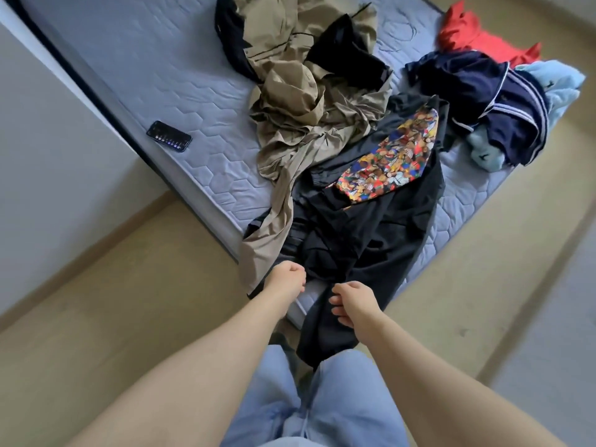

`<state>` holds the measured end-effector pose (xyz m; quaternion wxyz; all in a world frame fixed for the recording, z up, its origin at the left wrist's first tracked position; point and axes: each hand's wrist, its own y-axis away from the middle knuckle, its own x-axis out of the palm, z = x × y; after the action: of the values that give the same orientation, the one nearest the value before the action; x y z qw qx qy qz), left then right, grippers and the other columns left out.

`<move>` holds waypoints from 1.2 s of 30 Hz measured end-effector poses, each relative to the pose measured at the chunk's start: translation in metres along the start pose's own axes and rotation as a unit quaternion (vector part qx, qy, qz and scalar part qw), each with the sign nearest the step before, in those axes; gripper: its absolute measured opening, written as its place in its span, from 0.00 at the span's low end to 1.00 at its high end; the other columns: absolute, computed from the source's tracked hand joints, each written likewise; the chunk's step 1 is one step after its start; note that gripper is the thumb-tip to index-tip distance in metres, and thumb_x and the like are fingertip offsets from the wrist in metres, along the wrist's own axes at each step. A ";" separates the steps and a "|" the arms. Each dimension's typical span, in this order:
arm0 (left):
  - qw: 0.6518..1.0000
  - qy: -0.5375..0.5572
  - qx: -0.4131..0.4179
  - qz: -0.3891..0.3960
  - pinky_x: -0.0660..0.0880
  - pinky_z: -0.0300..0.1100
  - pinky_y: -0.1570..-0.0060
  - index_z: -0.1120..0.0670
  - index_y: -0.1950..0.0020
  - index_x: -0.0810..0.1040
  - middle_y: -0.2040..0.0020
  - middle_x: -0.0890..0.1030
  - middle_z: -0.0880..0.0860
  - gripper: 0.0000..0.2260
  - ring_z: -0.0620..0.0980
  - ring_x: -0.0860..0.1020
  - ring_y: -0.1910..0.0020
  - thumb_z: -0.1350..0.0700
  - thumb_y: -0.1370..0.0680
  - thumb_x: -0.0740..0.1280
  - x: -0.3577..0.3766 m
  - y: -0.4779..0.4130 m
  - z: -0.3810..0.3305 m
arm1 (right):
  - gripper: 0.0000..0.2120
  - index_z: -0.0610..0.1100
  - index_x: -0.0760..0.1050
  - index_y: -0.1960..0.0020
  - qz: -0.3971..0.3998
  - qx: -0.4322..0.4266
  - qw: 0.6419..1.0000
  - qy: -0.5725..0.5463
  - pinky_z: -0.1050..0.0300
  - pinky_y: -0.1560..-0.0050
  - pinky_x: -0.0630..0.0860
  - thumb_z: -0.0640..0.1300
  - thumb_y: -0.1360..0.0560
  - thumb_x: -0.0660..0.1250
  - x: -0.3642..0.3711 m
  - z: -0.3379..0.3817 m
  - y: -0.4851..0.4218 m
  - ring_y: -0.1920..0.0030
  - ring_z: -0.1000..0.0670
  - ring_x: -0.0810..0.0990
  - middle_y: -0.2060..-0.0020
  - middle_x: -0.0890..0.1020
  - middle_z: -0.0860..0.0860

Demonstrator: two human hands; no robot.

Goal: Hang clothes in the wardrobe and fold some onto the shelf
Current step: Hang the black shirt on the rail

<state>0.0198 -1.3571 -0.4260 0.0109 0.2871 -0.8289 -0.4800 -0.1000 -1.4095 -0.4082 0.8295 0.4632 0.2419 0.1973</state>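
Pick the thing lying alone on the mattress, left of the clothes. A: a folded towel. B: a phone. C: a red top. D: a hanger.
B: a dark phone lies by itself on the quilted mattress, apart from the tan garment to its right.

At the mattress's (145,75) near corner, the left hand (287,280) and right hand (351,304) curled on the hanging edge of a black garment (364,240), the left apparently gripping it. A khaki garment (300,117) lay tangled to its far left. A navy garment (483,101) and a red garment (477,37) sat far right, and a phone (168,136) lay at the left.
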 end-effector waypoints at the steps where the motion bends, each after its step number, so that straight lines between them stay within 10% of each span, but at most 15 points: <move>1: 1.000 -0.012 0.000 0.005 0.66 0.37 0.71 0.49 0.61 0.72 0.63 0.76 0.49 0.10 0.46 0.74 0.66 0.58 0.21 0.56 0.006 -0.006 -0.011 | 0.08 0.45 0.70 0.61 -0.002 0.005 1.000 -0.009 0.62 0.71 0.64 0.40 0.23 0.59 -0.005 0.007 -0.007 0.72 0.52 0.69 0.70 0.74 0.50; 20: 0.990 0.044 -0.120 -0.064 0.74 0.42 0.59 0.51 0.51 0.75 0.55 0.78 0.50 0.07 0.49 0.77 0.56 0.58 0.22 0.58 0.181 -0.150 -0.118 | 0.06 0.45 0.70 0.59 0.037 0.087 0.990 0.103 0.61 0.71 0.66 0.40 0.23 0.58 -0.160 0.099 -0.218 0.70 0.51 0.70 0.67 0.74 0.49; 30: 0.923 -0.331 0.139 -0.136 0.64 0.48 0.38 0.48 0.32 0.67 0.31 0.65 0.49 0.19 0.53 0.63 0.33 0.58 0.23 0.61 0.252 -0.271 -0.155 | 0.07 0.45 0.70 0.59 0.022 0.124 0.992 0.008 0.61 0.69 0.68 0.39 0.23 0.58 -0.168 0.123 -0.337 0.73 0.52 0.69 0.70 0.73 0.50; 36: 0.866 -0.485 0.081 -0.087 0.45 0.60 0.30 0.45 0.26 0.54 0.24 0.51 0.51 0.29 0.56 0.45 0.24 0.53 0.23 0.64 0.265 -0.329 -0.153 | 0.07 0.45 0.70 0.59 0.024 0.107 0.994 0.006 0.61 0.68 0.69 0.40 0.22 0.58 -0.166 0.127 -0.385 0.71 0.53 0.70 0.68 0.73 0.50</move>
<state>-0.0034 -1.7300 -0.6754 -0.4579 0.0885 -0.7373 -0.4887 -0.1195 -1.7763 -0.6465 0.7686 0.5537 0.2559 0.1929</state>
